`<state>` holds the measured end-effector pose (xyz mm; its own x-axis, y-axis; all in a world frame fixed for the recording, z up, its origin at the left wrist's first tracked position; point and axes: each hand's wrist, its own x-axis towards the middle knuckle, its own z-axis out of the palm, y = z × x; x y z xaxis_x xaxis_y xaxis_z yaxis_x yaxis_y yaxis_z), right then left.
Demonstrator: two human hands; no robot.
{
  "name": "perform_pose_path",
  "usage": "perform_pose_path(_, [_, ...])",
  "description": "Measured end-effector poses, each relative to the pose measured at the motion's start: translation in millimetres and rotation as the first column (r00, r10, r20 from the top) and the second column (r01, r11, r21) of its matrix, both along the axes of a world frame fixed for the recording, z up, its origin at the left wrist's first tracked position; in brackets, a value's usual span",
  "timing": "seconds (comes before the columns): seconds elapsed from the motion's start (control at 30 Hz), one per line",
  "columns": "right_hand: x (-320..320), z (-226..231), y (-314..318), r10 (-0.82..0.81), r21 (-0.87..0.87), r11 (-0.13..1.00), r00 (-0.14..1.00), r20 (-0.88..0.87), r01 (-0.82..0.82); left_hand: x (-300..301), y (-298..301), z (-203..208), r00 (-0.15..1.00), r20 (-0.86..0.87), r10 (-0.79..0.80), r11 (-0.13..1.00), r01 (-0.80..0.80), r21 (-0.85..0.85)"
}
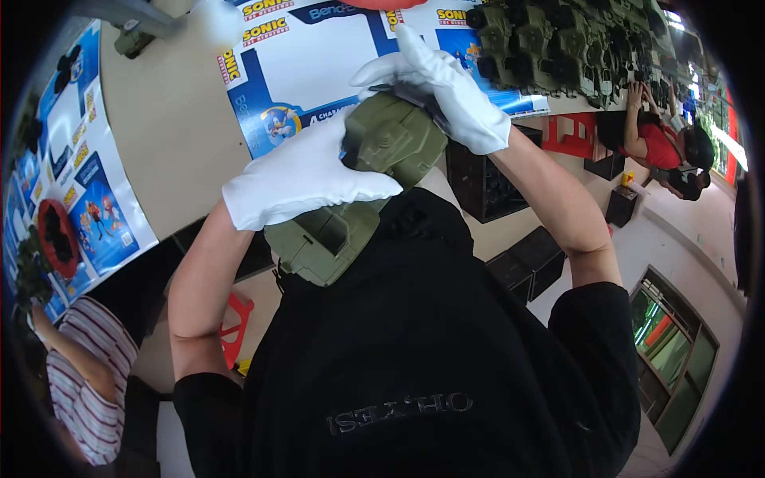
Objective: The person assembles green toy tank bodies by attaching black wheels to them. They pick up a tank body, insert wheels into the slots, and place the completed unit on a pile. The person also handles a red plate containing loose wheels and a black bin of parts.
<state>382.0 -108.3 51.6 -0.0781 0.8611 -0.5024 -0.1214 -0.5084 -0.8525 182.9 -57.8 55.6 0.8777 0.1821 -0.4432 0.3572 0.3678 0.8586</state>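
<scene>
Head view: olive-green plastic toy [362, 199], blocky shell w/ panel lines, held up close to chest, above black shirt [414, 350], just off table [171, 135] edge. Left hand [307, 175] in white glove laid flat over toy's mid part, fingers together & stretched across top, thumb side hidden; pressing on it, wrap underneath not visible. Right hand [442, 88], also white-gloved, at toy's upper end, fingers curled down onto its top edge, slightly spread, index raised. Both touching toy; lower end of toy sticks out below left glove toward shirt.

On table: flat printed blue-white cartons [335, 56] w/ cartoon figures just behind hands, more printed sheets [88, 183] along left rim. Round red tray [57, 237] w/ dark bits on left sheets. Rows of green toy parts [558, 40] top right on table, well apart from hands. Red stool [575, 131] under table at right, dark crates [490, 179] beside. Another red stool [235, 327] lower left by person's arm.

Other ppl: one in striped shirt [88, 374] lower left; one in red top [657, 143] far right.
</scene>
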Motion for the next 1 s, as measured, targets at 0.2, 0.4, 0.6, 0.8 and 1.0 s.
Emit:
perform_pose_path(0.2, [27, 4, -25, 0.127, 0.463, 0.816, 0.890, 0.437, -0.344, 20, -9, -2, 0.998, -0.044, 0.042, 0.994, -0.046, -0.101])
perform_pose_path(0.4, [51, -9, -31, -0.287, 0.125, 0.938, 0.928, -0.240, 0.322, 59, -16, 3, 0.999, 0.031, 0.010, 0.998, -0.007, -0.070])
perform_pose_path(0.6, [97, 2, -45, -0.188, 0.309, 0.930, 0.980, -0.061, 0.197, 102, -17, 17, 1.000, -0.022, 0.004, 1.000, -0.004, 0.028])
perform_pose_path(0.8, [111, 5, -49, -0.184, 0.135, 0.971, 0.978, -0.095, 0.196, 117, -23, 19, 0.997, -0.056, 0.054, 0.998, -0.051, 0.038])
perform_pose_path(1.0, [117, 5, -44, -0.155, 0.166, 0.971, 0.983, -0.097, 0.170, 121, -26, 26, 0.990, -0.088, 0.108, 0.994, -0.110, -0.014])
